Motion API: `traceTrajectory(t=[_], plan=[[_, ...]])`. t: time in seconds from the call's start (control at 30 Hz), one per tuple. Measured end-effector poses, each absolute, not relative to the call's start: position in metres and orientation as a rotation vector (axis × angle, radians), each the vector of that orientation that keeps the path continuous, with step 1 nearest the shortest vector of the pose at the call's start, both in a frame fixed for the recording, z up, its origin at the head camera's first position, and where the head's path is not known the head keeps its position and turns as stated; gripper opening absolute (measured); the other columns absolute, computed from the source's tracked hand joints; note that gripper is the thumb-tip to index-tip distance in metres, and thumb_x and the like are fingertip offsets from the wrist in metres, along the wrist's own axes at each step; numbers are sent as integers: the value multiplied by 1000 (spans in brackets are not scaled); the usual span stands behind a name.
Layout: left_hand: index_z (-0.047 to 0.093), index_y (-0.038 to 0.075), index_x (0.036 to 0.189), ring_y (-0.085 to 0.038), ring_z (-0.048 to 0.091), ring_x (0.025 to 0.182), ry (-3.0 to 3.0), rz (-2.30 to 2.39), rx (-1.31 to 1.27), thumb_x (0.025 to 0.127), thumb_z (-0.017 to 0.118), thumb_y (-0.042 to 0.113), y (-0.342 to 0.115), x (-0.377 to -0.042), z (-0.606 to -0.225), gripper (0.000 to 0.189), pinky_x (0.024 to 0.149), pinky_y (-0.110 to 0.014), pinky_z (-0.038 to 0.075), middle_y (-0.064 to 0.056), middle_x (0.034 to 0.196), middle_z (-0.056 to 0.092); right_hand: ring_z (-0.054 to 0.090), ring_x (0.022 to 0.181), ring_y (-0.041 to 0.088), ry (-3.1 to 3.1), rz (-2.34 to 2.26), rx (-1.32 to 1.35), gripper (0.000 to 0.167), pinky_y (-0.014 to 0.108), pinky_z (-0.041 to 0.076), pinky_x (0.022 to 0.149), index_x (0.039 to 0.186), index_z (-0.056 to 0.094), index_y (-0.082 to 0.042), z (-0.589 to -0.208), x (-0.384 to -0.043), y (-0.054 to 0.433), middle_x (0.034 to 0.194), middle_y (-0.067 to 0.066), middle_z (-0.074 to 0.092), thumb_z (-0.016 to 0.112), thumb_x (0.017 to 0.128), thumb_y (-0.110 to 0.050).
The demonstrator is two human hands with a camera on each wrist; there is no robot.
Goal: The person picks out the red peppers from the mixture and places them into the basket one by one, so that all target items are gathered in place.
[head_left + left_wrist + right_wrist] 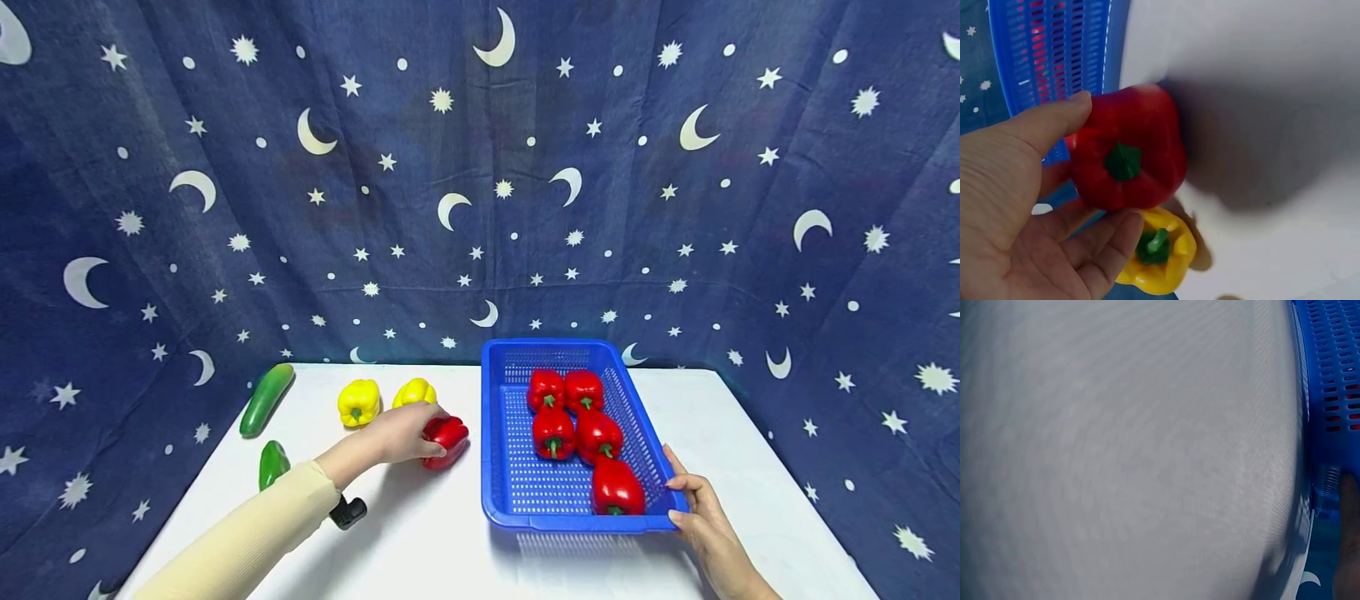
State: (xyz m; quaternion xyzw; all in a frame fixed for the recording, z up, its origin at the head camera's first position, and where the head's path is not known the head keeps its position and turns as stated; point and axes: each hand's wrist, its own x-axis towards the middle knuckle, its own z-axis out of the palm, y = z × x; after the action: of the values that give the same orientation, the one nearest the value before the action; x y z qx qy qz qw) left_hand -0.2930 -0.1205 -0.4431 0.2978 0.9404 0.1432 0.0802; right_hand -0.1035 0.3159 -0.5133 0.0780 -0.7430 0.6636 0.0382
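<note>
My left hand (pixel 403 433) grips a red bell pepper (pixel 450 442) left of the blue basket. In the left wrist view, thumb and fingers close round its sides, and its green stem (pixel 1124 161) faces the camera. A yellow bell pepper (pixel 1160 259) lies just beyond the fingertips there. Over at the basket's front right corner, my right hand (pixel 703 521) holds the rim of the blue basket (pixel 577 523), thumb on top and fingers along the outer side. Several red bell peppers (pixel 553 433) lie inside, towards the right.
Behind the left hand sit two yellow peppers, one (pixel 358 403) whole in view, the other (pixel 415 392) partly covered. Farther left lie a cucumber (pixel 267 400) and a green pepper (pixel 273 463), partly hidden by the sleeve. A star-and-moon curtain (pixel 480 167) rises behind the white table (pixel 420 550).
</note>
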Motion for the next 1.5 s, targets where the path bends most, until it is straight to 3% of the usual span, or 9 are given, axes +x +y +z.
traceTrajectory(t=[0.3,0.7,0.97,1.27,1.5], plan=[[64,10,124,-19,61,95,2894,510,724,79,89,35,-129,-274,-449,57,82,-38,58,-3,107,64,22,138,-18,-2279,2045,233,31,17,44,96,130,26,4,-513,-104,317,172,-5,3,39,102,0],[65,6,122,-25,62,101,2773,753,617,80,89,27,-140,-276,-446,53,92,-46,54,-8,111,67,22,137,-18,-2292,2039,212,30,18,45,95,130,26,2,-513,-103,317,172,-6,4,39,103,-2],[54,1,141,-33,59,118,2648,957,492,80,88,33,-149,-283,-463,76,99,-53,51,-20,136,58,23,136,-18,-2271,2042,243,30,18,45,95,129,27,2,-513,-103,315,172,-6,5,40,103,-1],[42,5,153,-30,57,117,2528,1044,453,81,87,35,-148,-285,-474,90,99,-54,50,-12,134,59,24,136,-19,-2253,2068,262,30,19,46,95,129,27,3,-513,-104,316,172,-6,5,38,102,1],[38,4,156,-30,59,116,2505,1078,472,82,86,32,-144,-285,-477,92,98,-51,52,-16,137,57,21,139,-16,-2263,2066,247,30,19,46,95,129,27,1,-512,-103,316,172,-6,4,39,102,0]])
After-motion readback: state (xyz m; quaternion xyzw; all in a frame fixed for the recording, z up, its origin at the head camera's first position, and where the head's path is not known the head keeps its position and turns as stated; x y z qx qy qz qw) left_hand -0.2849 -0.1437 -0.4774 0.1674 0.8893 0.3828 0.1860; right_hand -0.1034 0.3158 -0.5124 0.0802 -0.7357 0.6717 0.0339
